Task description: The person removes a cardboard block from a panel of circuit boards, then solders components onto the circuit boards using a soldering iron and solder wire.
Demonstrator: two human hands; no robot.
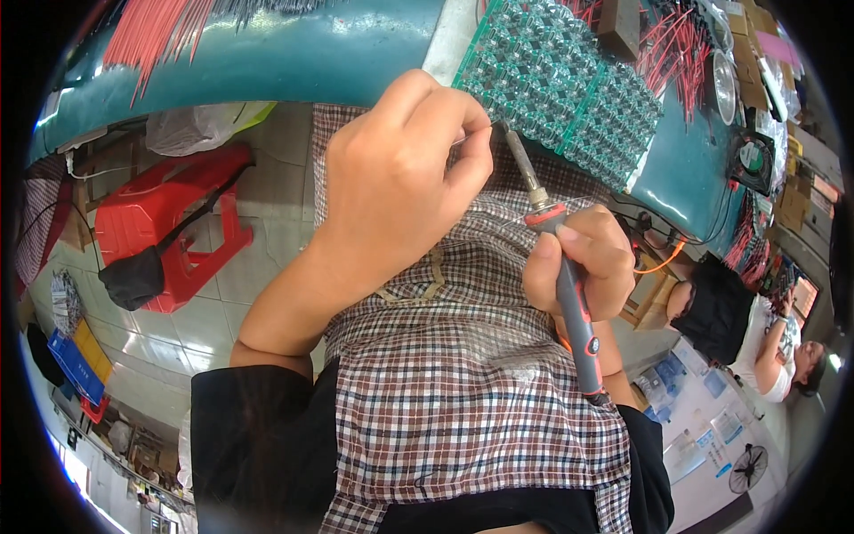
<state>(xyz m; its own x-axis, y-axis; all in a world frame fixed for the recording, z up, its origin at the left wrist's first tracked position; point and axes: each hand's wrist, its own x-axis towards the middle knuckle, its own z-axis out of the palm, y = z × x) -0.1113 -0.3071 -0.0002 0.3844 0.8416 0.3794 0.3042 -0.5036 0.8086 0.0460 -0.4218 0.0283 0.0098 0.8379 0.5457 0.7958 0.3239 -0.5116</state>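
A soldering iron (574, 311) with a grey and red handle is gripped in my right hand (598, 258). Its metal tip points up toward the near edge of a green circuit board panel (569, 133), which is crowded with rows of small components. Thumb and fingers pinched together, my left hand (396, 169) is held at the panel's near left corner, close to the iron's tip. What sits between those fingertips is too small to make out. A thin strand runs near the iron's metal collar.
Bundled red wires (156, 40) lie on the teal-covered table (356, 53); more red wires (680, 58) lie beyond the panel, near a brown block (620, 27). A small black fan (754, 158) stands at right. A red stool (142, 214) is at left; another person (774, 351) sits far right.
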